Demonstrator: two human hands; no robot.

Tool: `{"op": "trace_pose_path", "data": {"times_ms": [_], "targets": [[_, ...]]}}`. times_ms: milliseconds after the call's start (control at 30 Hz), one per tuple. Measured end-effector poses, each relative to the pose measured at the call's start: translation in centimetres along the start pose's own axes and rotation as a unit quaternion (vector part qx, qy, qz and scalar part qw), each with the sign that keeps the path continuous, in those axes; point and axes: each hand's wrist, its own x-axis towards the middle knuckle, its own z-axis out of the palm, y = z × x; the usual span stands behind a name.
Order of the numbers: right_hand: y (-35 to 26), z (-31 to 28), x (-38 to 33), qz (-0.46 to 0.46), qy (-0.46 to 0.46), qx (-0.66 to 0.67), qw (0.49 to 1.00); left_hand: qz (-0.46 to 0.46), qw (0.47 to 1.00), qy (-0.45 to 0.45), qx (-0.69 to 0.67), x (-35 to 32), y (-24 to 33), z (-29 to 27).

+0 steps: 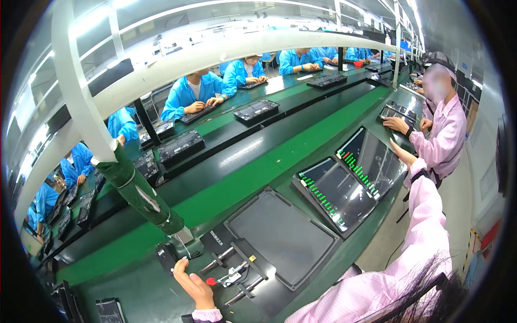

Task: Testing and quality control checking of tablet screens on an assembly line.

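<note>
Pink striped sleeve [428,220] fills the lower right; beyond, I see the right hand [403,153], the nearer one, at the right edge of a glossy dark screen [371,155], right of centre. That flat rectangle lies leftward of it, long axis slanting upper left to lower right; whether it's gripped, I cannot tell. Lower left of centre, the left hand [194,285] is open beside a metal clamp [234,276].

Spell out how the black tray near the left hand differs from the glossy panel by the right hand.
The tray is dull and plain inside; the glossy panel is shiny, with green strips. Beside the tray sits a metal clamp with a red knob; beside the glossy panel lies a similar panel. Both are dark and roughly rectangular.
</note>
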Motion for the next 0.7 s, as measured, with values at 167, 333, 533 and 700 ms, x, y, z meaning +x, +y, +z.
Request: {"op": "trace_pose_path", "data": {"times_ms": [167,333,533,700], "targets": [[-1.8,-0.6,-1.5,-0.003,-0.023,-0.049,0.999,0.046,0.999,0.012,0.016,1.1,-0.4,-0.6],[-7.2,2.3,-6.6,-0.146,-0.032,0.022,0.989,-0.018,0.982,0.180,-0.060,1.8,2.8,-3.8],[-7.0,8.0,-11.7,-0.171,-0.165,0.424,0.874,0.088,0.955,-0.254,-0.127,2.9,15.4,1.2],[-7.9,14.8,-14.7,-0.156,-0.306,0.494,0.798,0.051,0.882,-0.394,-0.253,1.7,17.9,5.3]]}}
